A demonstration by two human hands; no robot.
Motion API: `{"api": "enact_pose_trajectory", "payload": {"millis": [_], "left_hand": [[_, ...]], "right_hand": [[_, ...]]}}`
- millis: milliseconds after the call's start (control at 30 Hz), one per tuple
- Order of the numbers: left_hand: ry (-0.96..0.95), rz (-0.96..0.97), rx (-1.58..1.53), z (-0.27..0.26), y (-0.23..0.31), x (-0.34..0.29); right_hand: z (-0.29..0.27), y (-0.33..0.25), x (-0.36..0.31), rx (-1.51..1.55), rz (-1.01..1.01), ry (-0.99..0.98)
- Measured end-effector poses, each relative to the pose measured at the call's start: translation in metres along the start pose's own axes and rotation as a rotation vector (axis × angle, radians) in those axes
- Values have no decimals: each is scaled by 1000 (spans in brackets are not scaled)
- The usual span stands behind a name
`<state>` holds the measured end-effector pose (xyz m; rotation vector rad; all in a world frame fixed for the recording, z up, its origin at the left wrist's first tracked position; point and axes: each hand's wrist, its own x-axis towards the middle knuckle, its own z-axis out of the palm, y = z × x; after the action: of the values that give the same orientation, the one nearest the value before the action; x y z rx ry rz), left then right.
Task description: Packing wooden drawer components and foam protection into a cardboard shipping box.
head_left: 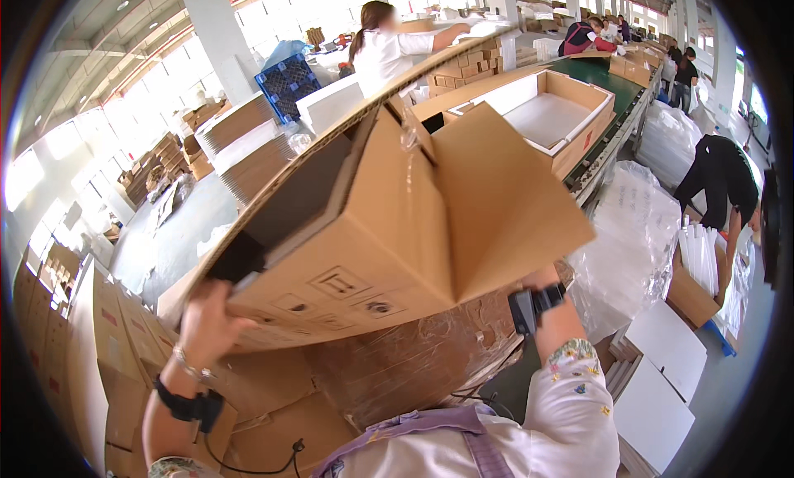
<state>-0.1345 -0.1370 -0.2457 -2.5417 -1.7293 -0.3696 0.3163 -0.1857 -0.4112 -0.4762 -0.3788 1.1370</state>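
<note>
A large brown cardboard box (389, 222) is tilted in front of me, its open side facing up and left, with a wide flap (504, 197) sticking out to the right. Dark printed symbols mark its near side. My left hand (212, 317) grips the box's lower left edge, thumb on the outside. Only the wrist end of my right hand (542, 277) shows below the flap; its fingers are hidden behind the cardboard. Just beyond stands an open carton with a white lining (554, 114) on the green conveyor belt (608, 85).
Plastic-wrapped bundles (628, 238) lie right of the conveyor. White boards (657, 395) are stacked low at the right, cartons (107, 362) at the left. A person (389, 48) in white stands across the belt; another person in black (719, 176) bends at the far right.
</note>
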Motion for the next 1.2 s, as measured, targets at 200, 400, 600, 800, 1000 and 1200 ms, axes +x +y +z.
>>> {"api": "enact_pose_trajectory", "payload": {"millis": [200,400,600,800,1000,1200], "left_hand": [[217,266,-64,96,61,-17],[59,502,-46,152,112,-29],[216,816,-54,129,170,-13],[958,837,272,45,140,35],[646,585,504,60,119,27],[399,318,244,61,99,9]], "right_hand": [[1,-10,-19,362,-21,-270],[-135,-15,-60,-516,-166,43],[-199,-41,-19,-377,-45,213],[-277,-59,20,-1051,-117,167],[-152,-65,29,-1600,-253,675],[13,-4,-36,-1870,-973,-714]]}}
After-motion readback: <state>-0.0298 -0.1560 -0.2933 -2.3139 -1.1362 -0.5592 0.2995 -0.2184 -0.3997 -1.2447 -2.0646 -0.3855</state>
